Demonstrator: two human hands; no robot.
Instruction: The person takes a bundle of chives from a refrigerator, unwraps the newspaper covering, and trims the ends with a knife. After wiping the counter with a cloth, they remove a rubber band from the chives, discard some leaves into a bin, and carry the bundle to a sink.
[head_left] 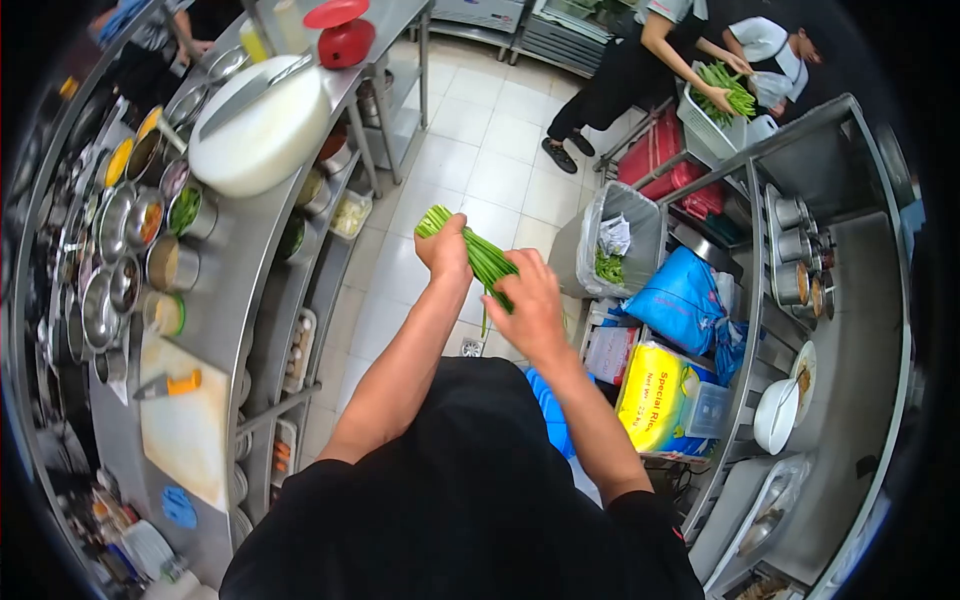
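Observation:
A bunch of long, thin green stalks [485,258], looking like chives or spring onions, is held out in front of my body over the tiled floor. My left hand [445,248] is closed around its upper end, where pale cut tips stick out past the fingers. Lower down, my right hand [530,303] curls over the other end from the right side. Its fingertips press on the stalks and partly hide them. A few loose strands hang beneath the right hand.
On the left, a steel counter [215,290] carries a round white block [255,140] with a cleaver, a cutting board [190,430] and an orange-handled knife [168,384]. A lined bin [585,255] and rice bag [655,395] stand right. Two people handle greens over a basket [708,128].

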